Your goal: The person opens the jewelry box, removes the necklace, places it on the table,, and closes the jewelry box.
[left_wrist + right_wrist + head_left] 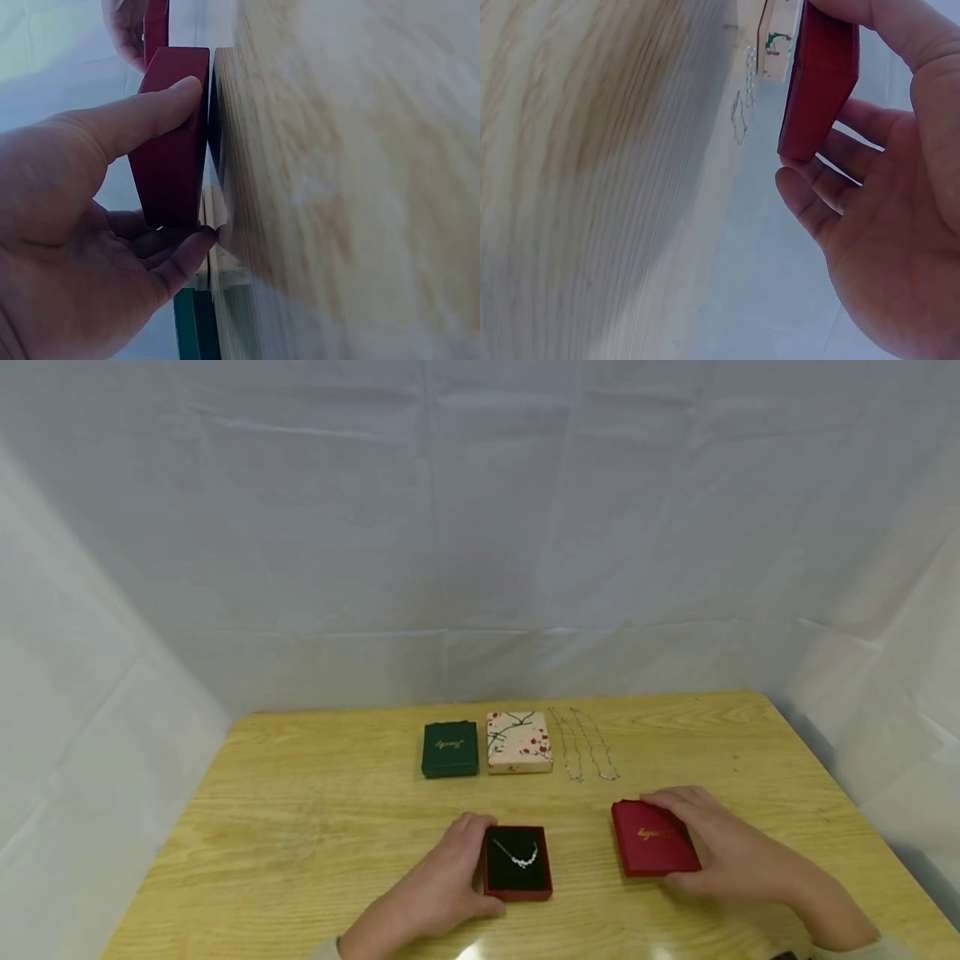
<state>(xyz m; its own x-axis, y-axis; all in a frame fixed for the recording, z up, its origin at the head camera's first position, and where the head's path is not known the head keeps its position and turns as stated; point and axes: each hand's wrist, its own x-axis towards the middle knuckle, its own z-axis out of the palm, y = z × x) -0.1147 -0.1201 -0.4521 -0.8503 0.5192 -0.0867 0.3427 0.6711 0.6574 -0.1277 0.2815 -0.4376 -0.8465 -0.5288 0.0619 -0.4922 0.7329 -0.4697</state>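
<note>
In the head view, my left hand (450,881) grips the red jewelry box base (517,895) by its left side, thumb at the near edge and fingers at the far edge. A silver necklace (523,861) lies on the black lining inside that base. My right hand (723,843) holds the red box lid (652,856), which has gold lettering on top, between thumb and fingers. That lid is off to the right of the base, and the right wrist view shows the fingers around its edges. The left wrist view shows the thumb against the base's side wall.
Farther back on the wooden table (300,810) stand a green box (450,750) and a cream floral box (519,743). Two chain necklaces (588,743) lie to the right of them. White cloth (480,543) hangs behind the table and at both sides.
</note>
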